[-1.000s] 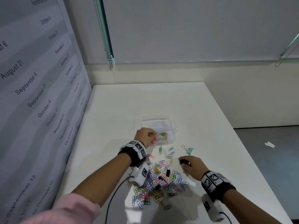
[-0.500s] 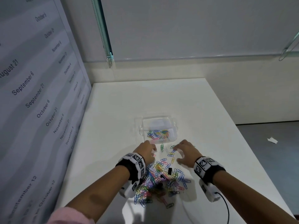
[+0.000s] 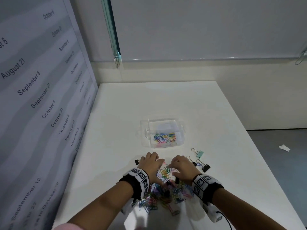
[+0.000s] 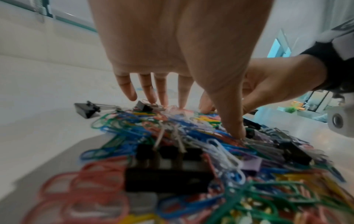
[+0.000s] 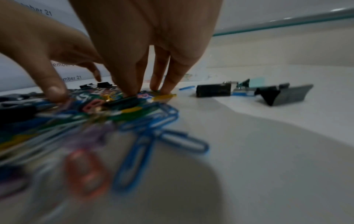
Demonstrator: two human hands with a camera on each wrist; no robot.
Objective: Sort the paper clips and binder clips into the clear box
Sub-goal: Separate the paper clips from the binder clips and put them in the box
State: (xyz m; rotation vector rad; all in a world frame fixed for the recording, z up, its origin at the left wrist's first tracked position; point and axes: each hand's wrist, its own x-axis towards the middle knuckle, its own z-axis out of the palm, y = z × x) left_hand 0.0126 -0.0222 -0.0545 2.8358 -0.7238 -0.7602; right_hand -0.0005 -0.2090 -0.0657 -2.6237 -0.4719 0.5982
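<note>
A heap of coloured paper clips (image 3: pixel 166 190) mixed with black binder clips lies on the white table (image 3: pixel 166 100) near its front edge. Both hands are on the far end of the heap. My left hand (image 3: pixel 152 162) has its fingers (image 4: pixel 162 97) spread downward, and the tips and thumb touch the clips. My right hand (image 3: pixel 177 166) arches over the heap with its fingertips (image 5: pixel 130 91) pressing down, one on a black binder clip (image 5: pixel 122 101). Just beyond stands the clear box (image 3: pixel 182 130) with several paper clips (image 3: pixel 164 137) inside.
To the right of the heap lie a teal binder clip (image 3: pixel 199 153) and two black binder clips (image 3: pixel 205 168). One black binder clip (image 3: pixel 136 162) lies by my left hand. A calendar panel (image 3: pixel 41 97) walls the left side. The table's right edge drops to grey floor.
My left hand left the box and came back to the heap. My right hand let go of a black binder clip, which now lies beside the teal one, and moved onto the heap.
</note>
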